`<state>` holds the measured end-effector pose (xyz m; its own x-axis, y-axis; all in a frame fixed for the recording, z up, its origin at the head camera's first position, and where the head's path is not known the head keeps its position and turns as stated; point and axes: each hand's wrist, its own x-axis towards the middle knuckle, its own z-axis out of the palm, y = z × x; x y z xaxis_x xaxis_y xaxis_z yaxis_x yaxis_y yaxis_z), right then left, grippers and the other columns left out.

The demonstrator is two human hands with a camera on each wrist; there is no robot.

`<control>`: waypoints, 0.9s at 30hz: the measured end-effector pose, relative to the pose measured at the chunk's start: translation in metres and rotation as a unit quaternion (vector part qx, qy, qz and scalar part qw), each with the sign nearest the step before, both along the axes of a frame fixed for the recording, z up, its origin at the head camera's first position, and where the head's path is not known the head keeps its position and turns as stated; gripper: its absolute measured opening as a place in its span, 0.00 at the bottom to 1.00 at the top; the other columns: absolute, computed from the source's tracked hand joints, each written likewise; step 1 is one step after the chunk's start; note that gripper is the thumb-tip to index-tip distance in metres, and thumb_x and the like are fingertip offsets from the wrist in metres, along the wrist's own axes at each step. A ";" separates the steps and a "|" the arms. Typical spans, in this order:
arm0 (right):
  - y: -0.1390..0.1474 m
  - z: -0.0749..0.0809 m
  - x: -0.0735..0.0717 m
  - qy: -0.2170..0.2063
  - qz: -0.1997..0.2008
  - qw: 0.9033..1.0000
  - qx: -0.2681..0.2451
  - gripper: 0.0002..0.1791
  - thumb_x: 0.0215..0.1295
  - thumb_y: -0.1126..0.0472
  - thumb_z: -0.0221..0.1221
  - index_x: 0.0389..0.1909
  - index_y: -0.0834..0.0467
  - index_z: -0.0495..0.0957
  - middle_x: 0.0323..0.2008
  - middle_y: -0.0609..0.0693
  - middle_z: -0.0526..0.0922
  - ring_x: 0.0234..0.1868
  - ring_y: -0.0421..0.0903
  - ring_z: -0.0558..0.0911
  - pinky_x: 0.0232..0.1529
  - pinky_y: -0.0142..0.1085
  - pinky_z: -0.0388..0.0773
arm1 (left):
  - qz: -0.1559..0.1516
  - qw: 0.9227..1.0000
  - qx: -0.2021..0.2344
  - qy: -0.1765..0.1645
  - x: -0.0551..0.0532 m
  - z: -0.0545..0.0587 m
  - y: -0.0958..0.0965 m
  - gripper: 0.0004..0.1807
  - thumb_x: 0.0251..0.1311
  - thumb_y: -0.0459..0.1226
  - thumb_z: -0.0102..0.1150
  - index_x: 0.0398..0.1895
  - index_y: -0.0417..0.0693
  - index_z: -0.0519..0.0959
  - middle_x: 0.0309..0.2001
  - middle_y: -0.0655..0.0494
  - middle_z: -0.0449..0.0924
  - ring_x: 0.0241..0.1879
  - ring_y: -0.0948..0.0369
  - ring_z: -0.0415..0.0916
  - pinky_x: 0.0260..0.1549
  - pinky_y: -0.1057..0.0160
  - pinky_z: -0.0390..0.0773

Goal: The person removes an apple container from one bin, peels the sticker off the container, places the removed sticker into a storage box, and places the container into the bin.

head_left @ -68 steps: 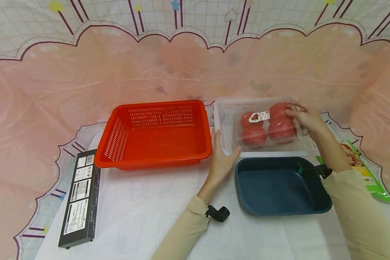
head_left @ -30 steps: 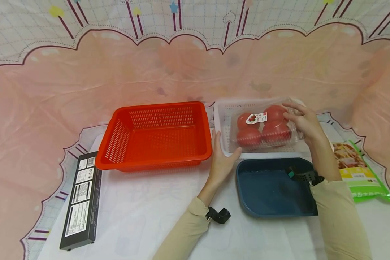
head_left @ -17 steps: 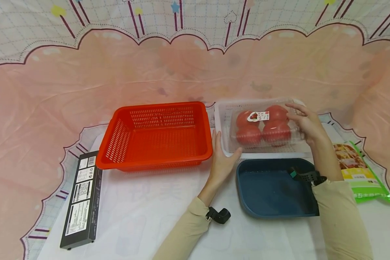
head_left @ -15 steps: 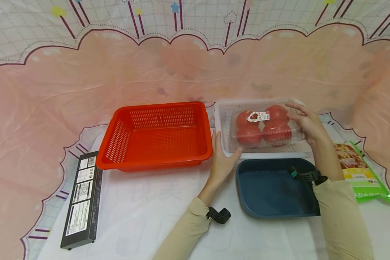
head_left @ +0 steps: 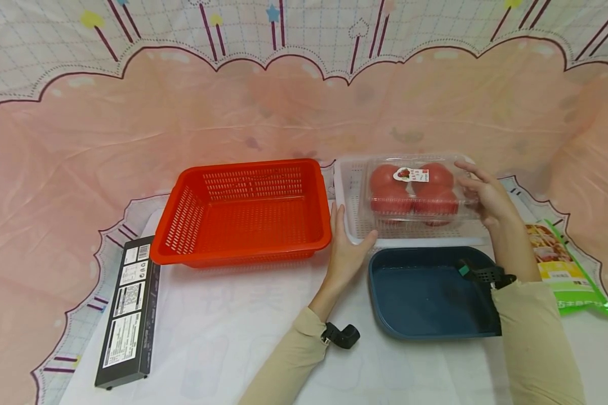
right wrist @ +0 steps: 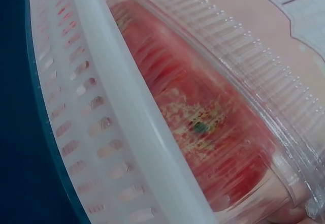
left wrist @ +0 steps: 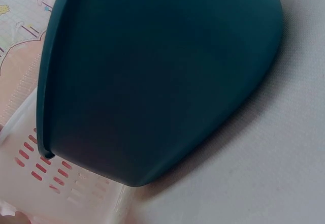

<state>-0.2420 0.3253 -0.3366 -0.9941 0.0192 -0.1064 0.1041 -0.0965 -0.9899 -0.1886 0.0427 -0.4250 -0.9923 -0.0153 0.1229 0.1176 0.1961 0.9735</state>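
A clear plastic pack of tomatoes point(head_left: 412, 191), with a white label on its lid, sits level in the white basket point(head_left: 420, 242). My right hand point(head_left: 488, 194) grips the pack's right end, its fingers at the far corner. Through the clear wall, a tomato point(right wrist: 203, 127) shows up close in the right wrist view, behind the basket's rim. My left hand point(head_left: 347, 247) rests against the basket's left front corner, fingers straight along the side and thumb at the front rim. In the left wrist view only a bit of the hand shows at the lower left corner.
A red basket point(head_left: 253, 225) stands left of the white one. The dark blue basin point(head_left: 430, 298) lies in front, under the right wrist. A black box point(head_left: 126, 315) is at far left, and a green and yellow food bag point(head_left: 567, 275) at right.
The tomato pack has shifted slightly right and turned from slanted to more level, and my right hand has moved right with it. My left hand stays put.
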 end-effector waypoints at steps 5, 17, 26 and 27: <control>0.002 0.000 -0.001 -0.007 -0.001 0.999 -0.037 0.18 0.67 0.57 0.59 0.57 0.42 0.74 0.17 0.40 0.67 0.18 0.37 0.66 0.17 0.30 0.61 | 0.002 1.000 -0.002 -0.003 0.000 0.001 0.000 0.50 0.55 0.49 0.65 0.77 0.57 0.47 0.79 0.63 0.38 0.77 0.57 0.43 0.72 0.45 0.55; 0.006 -0.001 -0.002 -0.015 0.000 0.995 -0.096 0.15 0.67 0.61 0.57 0.52 0.43 0.78 0.16 0.41 0.69 0.16 0.37 0.69 0.18 0.28 0.70 | -0.005 1.000 0.003 -0.002 -0.001 0.001 0.000 0.50 0.55 0.49 0.64 0.77 0.55 0.47 0.79 0.62 0.38 0.77 0.55 0.43 0.73 0.45 0.53; 0.005 0.002 0.001 -0.017 -0.001 0.994 -0.106 0.16 0.67 0.62 0.58 0.52 0.43 0.79 0.17 0.42 0.69 0.16 0.37 0.68 0.17 0.29 0.69 | -0.004 1.000 -0.006 -0.006 0.000 0.001 -0.001 0.50 0.56 0.49 0.64 0.78 0.57 0.46 0.79 0.62 0.37 0.77 0.55 0.43 0.72 0.44 0.55; 0.005 0.002 0.001 -0.017 0.000 0.994 -0.107 0.16 0.67 0.62 0.58 0.52 0.43 0.79 0.17 0.42 0.69 0.16 0.37 0.68 0.18 0.29 0.68 | -0.004 1.000 -0.007 -0.007 0.000 0.001 -0.001 0.50 0.56 0.49 0.64 0.78 0.58 0.46 0.79 0.62 0.37 0.77 0.55 0.43 0.72 0.45 0.55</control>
